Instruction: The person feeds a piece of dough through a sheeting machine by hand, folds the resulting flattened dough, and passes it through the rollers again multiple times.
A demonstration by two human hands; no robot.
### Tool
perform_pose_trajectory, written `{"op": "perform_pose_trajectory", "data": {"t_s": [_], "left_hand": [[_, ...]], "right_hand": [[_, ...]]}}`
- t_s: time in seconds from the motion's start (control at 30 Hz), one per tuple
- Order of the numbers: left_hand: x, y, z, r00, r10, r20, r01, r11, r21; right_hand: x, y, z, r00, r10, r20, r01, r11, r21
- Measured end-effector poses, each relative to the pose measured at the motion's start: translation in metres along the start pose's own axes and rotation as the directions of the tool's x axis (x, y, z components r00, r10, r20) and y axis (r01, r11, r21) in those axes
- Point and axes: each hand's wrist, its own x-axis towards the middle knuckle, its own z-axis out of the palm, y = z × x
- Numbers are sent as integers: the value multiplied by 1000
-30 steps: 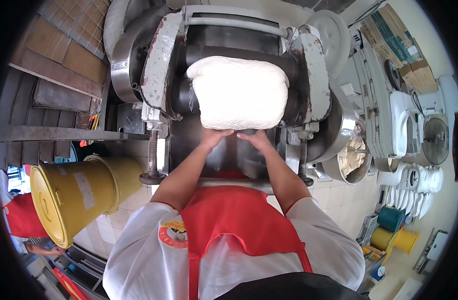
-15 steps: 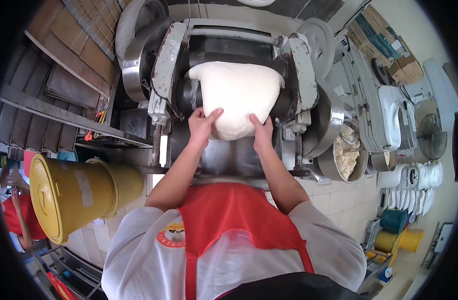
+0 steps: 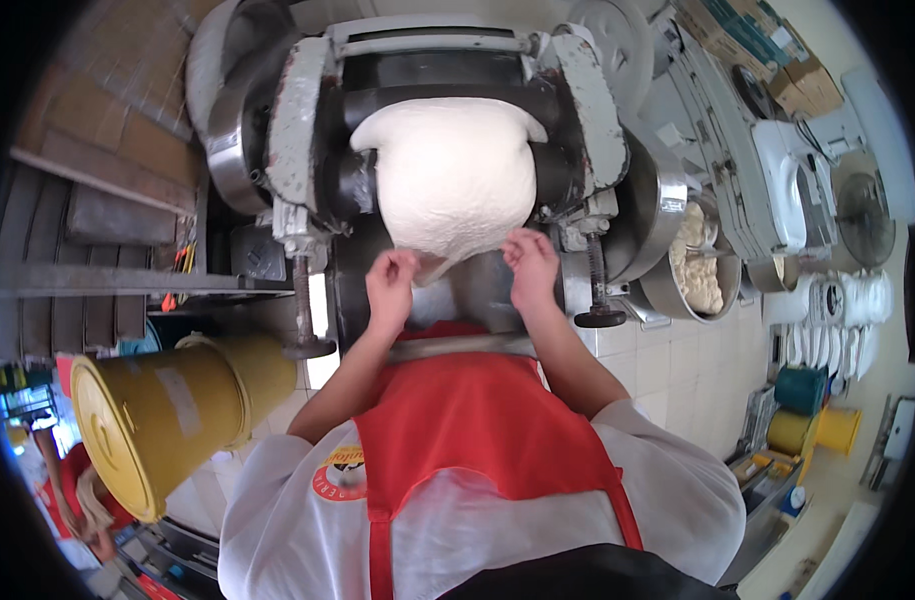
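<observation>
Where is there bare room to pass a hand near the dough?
Free: the steel apron between the left hand and right hand, under the dough. Crowded: the dough fills the gap between the roller side frames, and screw handles flank both wrists.

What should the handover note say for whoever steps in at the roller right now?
Left hand: fingers on the lower left edge of the dough, not closed round it.
Right hand: on the lower right edge, same.
Dough: one thick white sheet draped over the roller of the machine, hanging toward the hands.
Done: sheet is through and hanging.
Left: it is still on the roller, not lifted off.
</observation>
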Motion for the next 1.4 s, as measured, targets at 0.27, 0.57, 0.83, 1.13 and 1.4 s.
{"op": "perform_pose_trajectory", "data": {"t_s": [0.27,0.57,0.83,1.13,1.4], "left_hand": [[34,-94,24,721,-690,-71,635,616,467],[101,-43,6,848,-422,320,293,878,379],[96,4,-7,862,-307,404,405,895,-185],[74,61,8,973,-205,109,231,798,-556],[5,57,8,964,-158,-215,94,955,-282]], "right_hand": [[74,78,-45,996,86,-20,-59,472,-880],[95,11,17,642,477,601,100,725,-682],[32,19,46,850,250,464,-230,968,-100],[20,-25,97,988,10,156,-9,1000,-3],[-11,-15,18,953,-301,46,304,934,-189]]}}
